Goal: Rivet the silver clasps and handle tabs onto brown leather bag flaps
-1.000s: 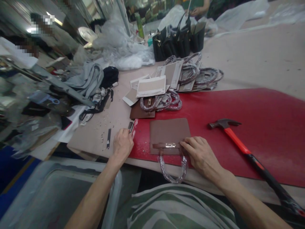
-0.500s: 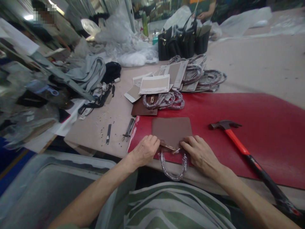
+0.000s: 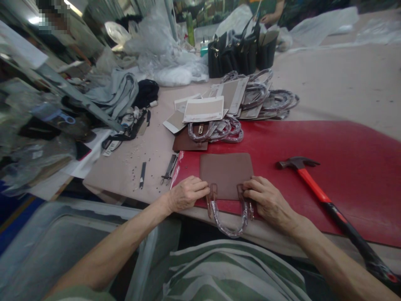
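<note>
A brown leather panel [image 3: 226,171] lies flat at the near edge of the red mat. Its plastic-wrapped handle [image 3: 231,232] loops toward my body past the table edge. My left hand [image 3: 188,193] is closed in a pinch at the panel's near left corner, on a narrow brown strap [image 3: 209,207] that hangs beside the handle's left end. At the near right corner my right hand [image 3: 268,201] pinches another strap [image 3: 251,210] with shiny metal on it. The fingers hide the upper parts of both straps.
A claw hammer [image 3: 316,190] rests on the red mat [image 3: 341,163] at right. Beyond lie more wrapped handles with card-covered panels [image 3: 203,109] and black bags [image 3: 241,56]. Punch-like tools [image 3: 169,169] lie at left, above a grey bin [image 3: 103,213]. Another person's arm [image 3: 273,16] shows far back.
My hands have moved slightly apart. The straps that lay across the panel's near edge between them now hang outside the handle, leaving both handle ends in view.
</note>
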Demonstrator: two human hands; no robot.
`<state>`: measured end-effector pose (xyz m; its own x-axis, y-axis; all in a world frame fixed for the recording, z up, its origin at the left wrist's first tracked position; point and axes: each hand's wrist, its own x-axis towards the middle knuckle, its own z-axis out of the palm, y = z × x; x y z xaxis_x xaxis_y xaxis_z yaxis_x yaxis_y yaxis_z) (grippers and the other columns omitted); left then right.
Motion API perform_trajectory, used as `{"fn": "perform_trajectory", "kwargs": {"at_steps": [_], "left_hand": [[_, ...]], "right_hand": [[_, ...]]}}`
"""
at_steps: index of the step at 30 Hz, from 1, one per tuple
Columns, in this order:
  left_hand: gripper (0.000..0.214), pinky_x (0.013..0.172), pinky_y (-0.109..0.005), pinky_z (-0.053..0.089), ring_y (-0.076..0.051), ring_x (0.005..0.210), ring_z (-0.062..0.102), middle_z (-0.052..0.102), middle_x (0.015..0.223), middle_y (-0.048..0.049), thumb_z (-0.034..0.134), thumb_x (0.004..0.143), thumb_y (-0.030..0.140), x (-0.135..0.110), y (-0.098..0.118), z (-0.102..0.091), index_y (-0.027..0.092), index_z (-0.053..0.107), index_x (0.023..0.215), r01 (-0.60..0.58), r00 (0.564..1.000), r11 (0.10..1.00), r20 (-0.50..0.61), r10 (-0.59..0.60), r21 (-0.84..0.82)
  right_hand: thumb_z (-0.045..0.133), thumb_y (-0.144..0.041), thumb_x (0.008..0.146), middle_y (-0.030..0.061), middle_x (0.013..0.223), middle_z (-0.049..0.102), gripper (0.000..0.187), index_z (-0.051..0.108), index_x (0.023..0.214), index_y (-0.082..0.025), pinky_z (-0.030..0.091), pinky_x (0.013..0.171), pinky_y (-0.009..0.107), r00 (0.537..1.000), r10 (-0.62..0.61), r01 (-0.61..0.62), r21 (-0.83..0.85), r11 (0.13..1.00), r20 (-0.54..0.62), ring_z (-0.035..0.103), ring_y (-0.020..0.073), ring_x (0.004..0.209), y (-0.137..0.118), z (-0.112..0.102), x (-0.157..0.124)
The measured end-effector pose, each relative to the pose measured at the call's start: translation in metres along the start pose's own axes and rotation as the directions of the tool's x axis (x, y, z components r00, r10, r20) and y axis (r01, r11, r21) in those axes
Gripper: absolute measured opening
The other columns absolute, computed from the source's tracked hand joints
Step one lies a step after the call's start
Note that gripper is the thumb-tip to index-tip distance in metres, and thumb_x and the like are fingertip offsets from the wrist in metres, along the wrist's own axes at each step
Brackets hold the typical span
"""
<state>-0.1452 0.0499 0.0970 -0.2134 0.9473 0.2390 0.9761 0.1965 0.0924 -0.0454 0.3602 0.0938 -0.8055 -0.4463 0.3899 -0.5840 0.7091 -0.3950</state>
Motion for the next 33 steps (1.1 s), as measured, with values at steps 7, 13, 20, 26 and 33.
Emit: {"fn": "perform_trajectory", "kwargs": {"at_steps": [7, 13, 20, 26, 33], "left_hand": [[0.036, 0.082, -0.036, 0.05, -0.021, 0.089, 0.06, 0.066, 0.105, -0.0134, 0.034, 0.1, 0.011, 0.007, 0.027, 0.013, 0.015, 0.068, 0.109, 0.242, 0.968, 0.969, -0.08, -0.237, 0.048], [0.031, 0.08, -0.035, 0.049, -0.021, 0.089, 0.058, 0.065, 0.108, -0.0127, 0.037, 0.101, 0.015, 0.021, 0.036, 0.016, 0.015, 0.067, 0.11, 0.32, 0.947, 0.946, -0.054, -0.317, 0.056], [0.03, 0.081, -0.037, 0.051, -0.022, 0.092, 0.058, 0.065, 0.107, -0.013, 0.039, 0.099, 0.014, 0.021, 0.029, 0.021, 0.015, 0.068, 0.107, 0.375, 0.925, 0.927, -0.07, -0.373, 0.022], [0.029, 0.079, -0.036, 0.05, -0.022, 0.088, 0.059, 0.068, 0.105, -0.0104, 0.04, 0.1, 0.014, 0.027, 0.031, 0.02, 0.015, 0.067, 0.109, 0.359, 0.933, 0.933, -0.038, -0.358, 0.022], [0.021, 0.089, -0.034, 0.054, -0.02, 0.096, 0.065, 0.071, 0.101, -0.0099, 0.049, 0.097, 0.017, 0.01, 0.017, 0.008, 0.017, 0.069, 0.1, 0.53, 0.725, 0.798, -0.335, -0.602, -0.289]], "right_hand": [[0.046, -0.026, 0.098, 0.0089, 0.111, 0.067, 0.023, 0.068, 0.105, -0.021, 0.049, 0.09, 0.045, 0.989, 0.149, -0.146, 0.1, 0.984, -0.023, 0.059, 0.0243, 0.102, -0.007, -0.002, 0.002], [0.059, -0.039, 0.089, 0.0144, 0.117, 0.064, 0.031, 0.067, 0.112, -0.02, 0.048, 0.09, 0.051, 0.97, 0.163, -0.18, -0.084, 0.98, -0.18, 0.06, 0.0321, 0.104, -0.002, 0.019, 0.0], [0.051, -0.038, 0.093, 0.0155, 0.113, 0.065, 0.027, 0.061, 0.112, -0.021, 0.049, 0.082, 0.052, 0.962, 0.122, -0.175, -0.206, 0.963, -0.246, 0.062, 0.0348, 0.098, -0.003, 0.026, 0.0], [0.049, -0.039, 0.094, 0.0143, 0.113, 0.065, 0.027, 0.062, 0.112, -0.023, 0.048, 0.079, 0.05, 0.966, 0.087, -0.136, -0.194, 0.971, -0.244, 0.062, 0.0331, 0.096, 0.009, 0.025, 0.002], [0.051, -0.037, 0.093, 0.015, 0.109, 0.066, 0.023, 0.061, 0.11, -0.025, 0.047, 0.076, 0.049, 0.959, 0.054, -0.12, -0.225, 0.967, -0.279, 0.062, 0.0331, 0.091, 0.01, 0.025, 0.004]]}}
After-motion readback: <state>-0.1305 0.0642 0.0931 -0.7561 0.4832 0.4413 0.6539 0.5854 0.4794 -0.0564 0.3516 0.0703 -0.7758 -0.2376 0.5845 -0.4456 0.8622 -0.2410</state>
